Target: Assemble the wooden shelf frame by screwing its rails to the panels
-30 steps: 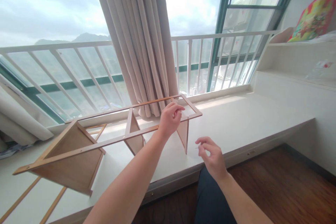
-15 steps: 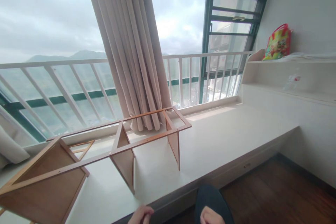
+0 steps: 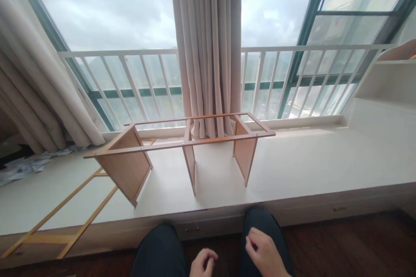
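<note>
My left hand [image 3: 203,262] hovers between my knees with its fingers curled in toward the thumb, and nothing shows in it. Over my right knee [image 3: 253,220] lies my right hand [image 3: 264,249], loosely closed, also with nothing visible in it. Beyond both hands, apart from them, a brown wooden frame [image 3: 169,145] rests on the white window ledge [image 3: 292,164]. Three panels join its two long rails: a left panel [image 3: 128,173], a middle panel [image 3: 189,162] and a right panel [image 3: 244,151].
A separate ladder-like wooden frame [image 3: 52,239] sticks out past the ledge's front edge at left. Crumpled paper [image 3: 29,166] lies near the left curtain [image 3: 48,78]. A middle curtain [image 3: 209,52] hangs behind the panelled frame, by a white railing [image 3: 130,73]. Drawers sit below the ledge.
My view has turned left and levelled out. Both knees and the left curtain now show, while the colourful bag has mostly left the picture. The panelled frame appears unmoved on the ledge.
</note>
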A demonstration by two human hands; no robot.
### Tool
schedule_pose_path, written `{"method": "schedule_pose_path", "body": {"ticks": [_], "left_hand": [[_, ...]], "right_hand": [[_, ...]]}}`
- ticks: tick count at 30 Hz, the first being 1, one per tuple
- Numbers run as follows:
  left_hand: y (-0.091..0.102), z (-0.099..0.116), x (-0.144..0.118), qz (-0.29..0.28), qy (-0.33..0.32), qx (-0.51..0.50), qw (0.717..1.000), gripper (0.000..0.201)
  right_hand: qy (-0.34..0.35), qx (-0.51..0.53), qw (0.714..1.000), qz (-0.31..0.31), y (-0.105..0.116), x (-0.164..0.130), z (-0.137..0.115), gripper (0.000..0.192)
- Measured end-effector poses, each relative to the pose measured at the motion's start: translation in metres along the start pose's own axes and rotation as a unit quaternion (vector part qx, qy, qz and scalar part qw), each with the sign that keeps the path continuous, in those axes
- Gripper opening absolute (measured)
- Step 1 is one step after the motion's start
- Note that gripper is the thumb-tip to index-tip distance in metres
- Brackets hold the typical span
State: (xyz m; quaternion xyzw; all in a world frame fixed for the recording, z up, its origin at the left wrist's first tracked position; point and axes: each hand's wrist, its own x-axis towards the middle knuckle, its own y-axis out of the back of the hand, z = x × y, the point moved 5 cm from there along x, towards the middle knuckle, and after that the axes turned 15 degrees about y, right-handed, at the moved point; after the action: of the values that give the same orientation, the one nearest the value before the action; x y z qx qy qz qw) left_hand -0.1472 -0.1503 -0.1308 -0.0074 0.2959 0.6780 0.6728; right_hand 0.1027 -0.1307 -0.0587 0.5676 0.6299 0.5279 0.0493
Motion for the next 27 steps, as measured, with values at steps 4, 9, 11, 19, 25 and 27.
{"method": "schedule_pose_path", "body": {"ticks": [4,9,11,19,25,27], "left_hand": [[-0.01,0.001,-0.006,-0.008,0.042,-0.049,0.998,0.031],[-0.011,0.004,-0.01,-0.024,0.025,-0.076,0.997,0.032],[-0.011,0.004,-0.008,-0.025,0.005,-0.088,0.996,0.034],[-0.036,0.024,-0.005,-0.041,-0.02,-0.179,0.983,0.062],[-0.051,0.035,-0.008,-0.117,-0.042,-0.185,0.975,0.074],[-0.049,0.035,-0.009,-0.111,-0.04,-0.17,0.978,0.073]], "right_hand": [[-0.016,0.003,0.999,-0.029,-0.022,0.004,-0.013,0.036],[-0.025,0.034,0.998,-0.052,-0.038,0.012,-0.022,0.036],[-0.027,0.057,0.997,-0.054,-0.039,0.016,-0.024,0.041],[-0.001,0.21,0.975,-0.071,-0.029,0.022,-0.038,0.061],[-0.038,0.303,0.95,-0.062,-0.044,0.013,-0.04,0.071],[-0.072,0.333,0.939,-0.052,-0.049,0.01,-0.037,0.072]]}}
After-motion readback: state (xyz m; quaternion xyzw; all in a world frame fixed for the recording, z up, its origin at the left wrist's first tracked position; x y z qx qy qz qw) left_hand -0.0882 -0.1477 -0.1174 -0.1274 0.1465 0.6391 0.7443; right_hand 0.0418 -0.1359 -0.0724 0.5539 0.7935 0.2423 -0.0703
